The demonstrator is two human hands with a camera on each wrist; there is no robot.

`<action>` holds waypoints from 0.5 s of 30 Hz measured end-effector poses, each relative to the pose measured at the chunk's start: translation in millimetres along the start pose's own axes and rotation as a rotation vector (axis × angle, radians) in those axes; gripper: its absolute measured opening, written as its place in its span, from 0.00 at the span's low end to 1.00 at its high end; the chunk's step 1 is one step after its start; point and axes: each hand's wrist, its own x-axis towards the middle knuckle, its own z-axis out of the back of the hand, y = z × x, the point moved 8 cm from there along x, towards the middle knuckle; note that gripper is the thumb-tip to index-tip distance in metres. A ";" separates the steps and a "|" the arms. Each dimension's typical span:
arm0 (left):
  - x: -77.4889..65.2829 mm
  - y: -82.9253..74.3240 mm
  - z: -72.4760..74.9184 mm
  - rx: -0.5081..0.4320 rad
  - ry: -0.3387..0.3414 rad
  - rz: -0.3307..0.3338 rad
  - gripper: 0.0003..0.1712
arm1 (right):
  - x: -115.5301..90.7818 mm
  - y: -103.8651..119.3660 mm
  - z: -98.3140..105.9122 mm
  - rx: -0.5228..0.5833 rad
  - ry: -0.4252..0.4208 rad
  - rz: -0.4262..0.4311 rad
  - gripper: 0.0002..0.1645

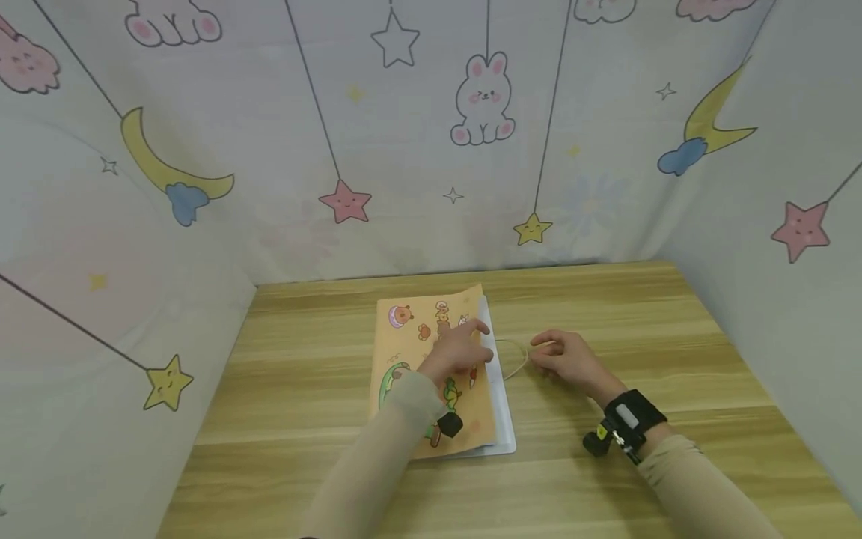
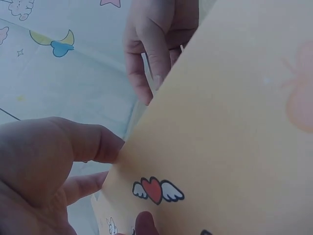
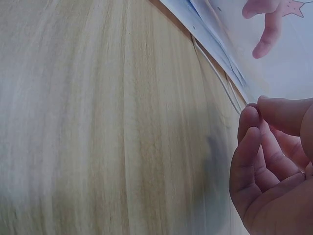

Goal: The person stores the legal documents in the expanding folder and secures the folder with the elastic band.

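Note:
A notebook or folder with an orange cartoon cover [image 1: 417,355] lies on the wooden table, its white inner layer [image 1: 502,423] showing along the right side. The cover's right edge stands slightly raised. My left hand [image 1: 459,350] lies over the cover near that edge with its fingers spread; in the left wrist view the thumb [image 2: 105,142] is right at the edge. From the right side comes a thin pale cord [image 1: 524,350] in a loop. Thumb and forefinger of my right hand [image 1: 569,363] pinch the loop's far end, close above the table.
The wooden table [image 1: 296,374] meets a white cloth backdrop [image 1: 417,142] printed with stars, moons and rabbits at the back and both sides. Each wrist wears a small dark camera; the right one sits on a black strap [image 1: 636,419].

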 end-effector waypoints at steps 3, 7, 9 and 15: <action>-1.1 -0.6 -1.5 0.059 -0.022 0.003 0.27 | -0.5 -1.2 0.2 -0.004 -0.001 -0.003 0.21; -0.7 -1.8 -5.8 0.131 -0.037 -0.008 0.28 | -0.9 -5.4 1.3 0.005 -0.005 -0.019 0.21; 1.3 -1.8 -9.2 0.169 -0.045 -0.005 0.29 | -1.8 -7.0 0.7 0.011 -0.002 -0.025 0.21; 2.4 0.2 -16.0 0.212 -0.060 0.009 0.30 | -2.9 -11.2 -2.1 0.018 0.016 -0.037 0.23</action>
